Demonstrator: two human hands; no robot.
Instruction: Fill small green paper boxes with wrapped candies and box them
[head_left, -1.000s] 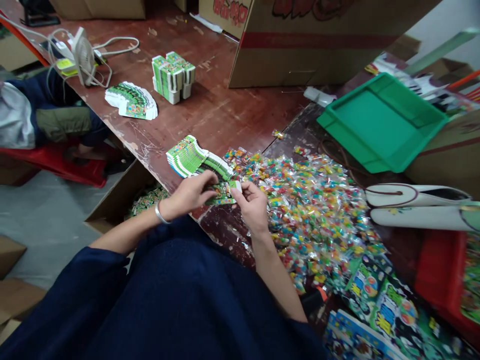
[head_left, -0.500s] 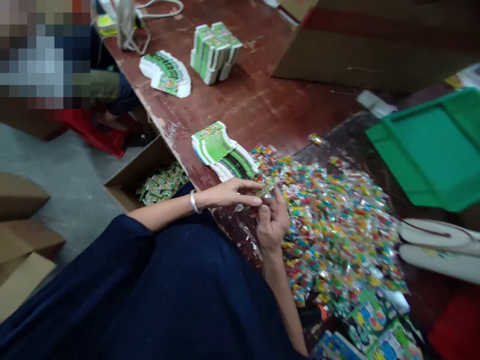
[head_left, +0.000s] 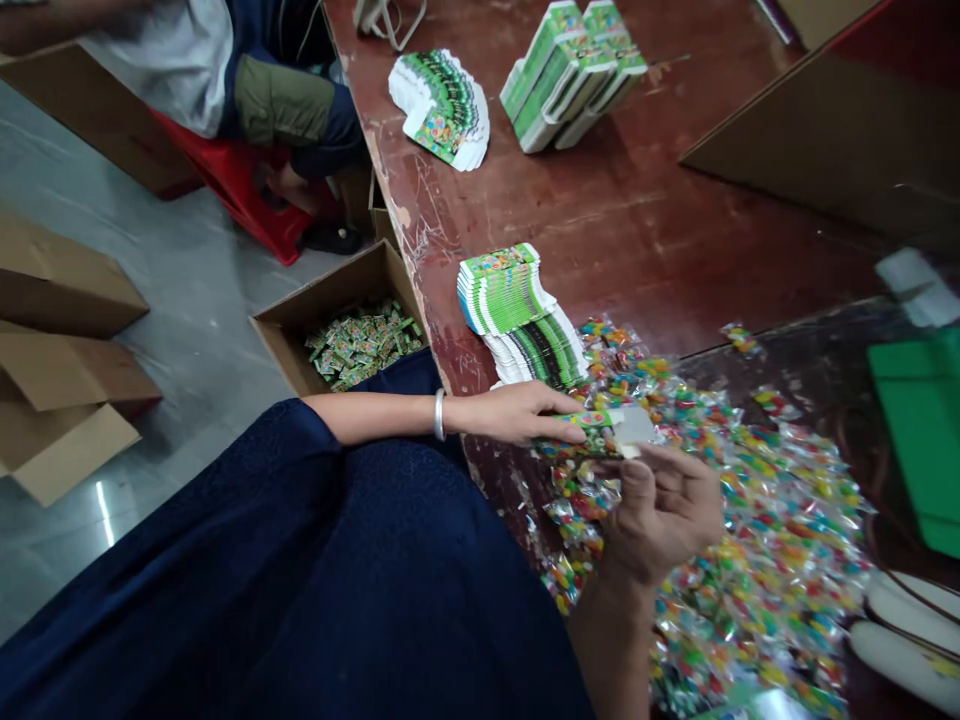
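My left hand, with a silver bangle at the wrist, is closed on a small green printed carton. A pale end flap of the carton sticks out toward the right. At that end my right hand has its fingers curled, thumb and forefinger pinching at the flap. Just beyond my left hand, a fanned stack of flat green-and-white cartons lies on the table. Beneath and right of my hands spreads a pile of clear-wrapped, brightly coloured candies.
Below the table's left edge, a cardboard box holds many small green packs. Another carton fan and bundled carton stacks stand farther back. A green bin is at right. A person sits on a red stool at upper left.
The view has shifted, so the table's things appear farther left and right differently. The small green carton now shows clearly between my hands, its end flap out. My right hand has moved farther from my left.
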